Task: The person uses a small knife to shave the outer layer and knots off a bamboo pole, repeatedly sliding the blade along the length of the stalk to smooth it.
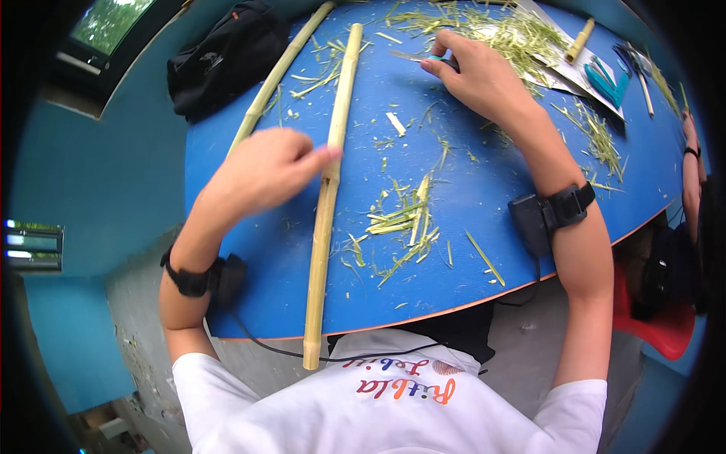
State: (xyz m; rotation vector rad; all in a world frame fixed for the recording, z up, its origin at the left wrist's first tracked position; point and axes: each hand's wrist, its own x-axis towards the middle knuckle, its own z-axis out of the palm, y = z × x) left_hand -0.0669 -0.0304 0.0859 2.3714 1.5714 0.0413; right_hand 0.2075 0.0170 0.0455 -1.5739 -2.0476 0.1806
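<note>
Bamboo pole [330, 174]: lies lengthwise on the blue table [469, 204], running from the far side to past the near edge, where its end overhangs toward the person's white shirt.
Left hand [266, 168]: loosely curled, fingertips touching the pole's left side about midway; it steadies the pole and does not grip it.
Right hand [475, 69]: fingers pressed together around a small knife [414, 57] with a teal handle, its blade pointing left, on the table's far part.
Step in hand: by my reading, picking up the knife while the pole is held in place.
Next move calls for: bringing the blade to the pole and a firmer left-hand hold, so the round stem does not roll.
Second pole [278, 76]: thinner, lying just left of the first.
Shavings [404, 219]: green strips scattered right of the pole.
Black bag [227, 57]: at the table's far left corner.
</note>
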